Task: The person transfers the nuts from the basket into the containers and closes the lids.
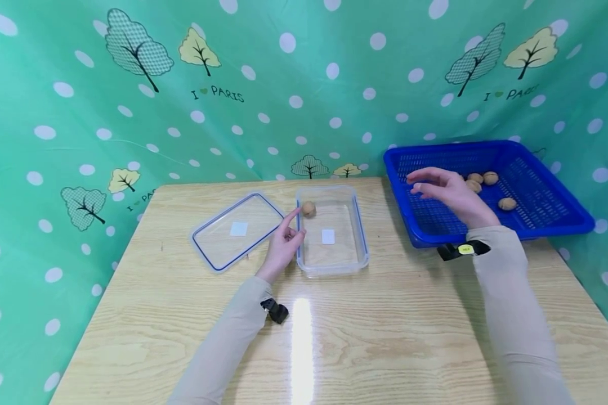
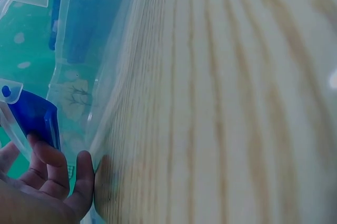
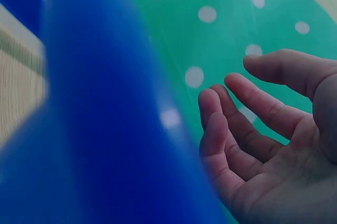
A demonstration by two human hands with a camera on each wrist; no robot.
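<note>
A clear lidded-type plastic box (image 1: pixel 332 270), its lid off, stands at the table's centre with one walnut (image 1: pixel 308 209) in its far left corner. My left hand (image 1: pixel 284 242) rests against the box's left side, index finger and thumb at the rim. In the left wrist view its loosely bent fingers are beside a blue latch piece (image 2: pixel 37 116) on the box. My right hand (image 1: pixel 451 194) hovers over the left part of a blue basket (image 1: pixel 557 232), its fingers loosely curved and apart with nothing between them. Several walnuts (image 1: pixel 507 203) lie in the basket.
Left of the box the clear lid (image 1: pixel 218 239) with a blue seal lies flat on the wooden table (image 1: pixel 147 315). A green dotted cloth (image 1: pixel 263 101) hangs behind the table and along its sides. White square labels are on lid and box.
</note>
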